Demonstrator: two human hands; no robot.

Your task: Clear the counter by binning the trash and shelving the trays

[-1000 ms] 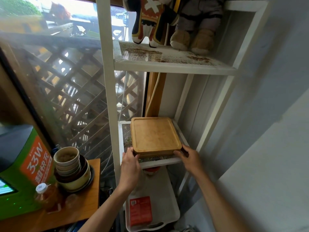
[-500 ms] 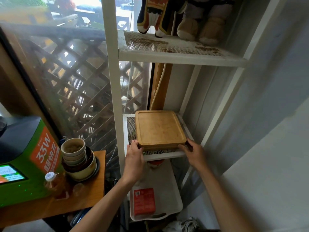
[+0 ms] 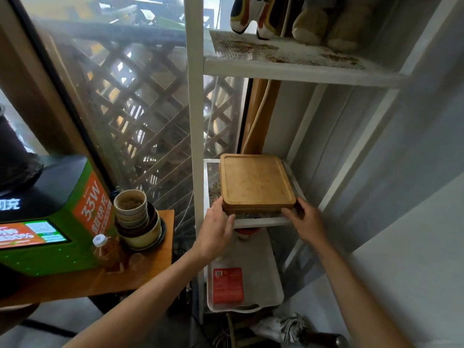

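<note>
Trays [image 3: 256, 183] of wood lie stacked on the middle mesh shelf [image 3: 261, 221] of the white rack, near its front edge. The left hand [image 3: 217, 228] grips the stack's near left corner and the right hand [image 3: 307, 221] grips the near right corner.

On the left, stacked bowls [image 3: 136, 217] stand on a wooden counter [image 3: 140, 275].

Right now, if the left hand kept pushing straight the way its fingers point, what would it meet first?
The left hand already touches the near left corner of the wooden trays on the mesh shelf. Straight on, it meets that stack; depth behind is unclear.
</note>
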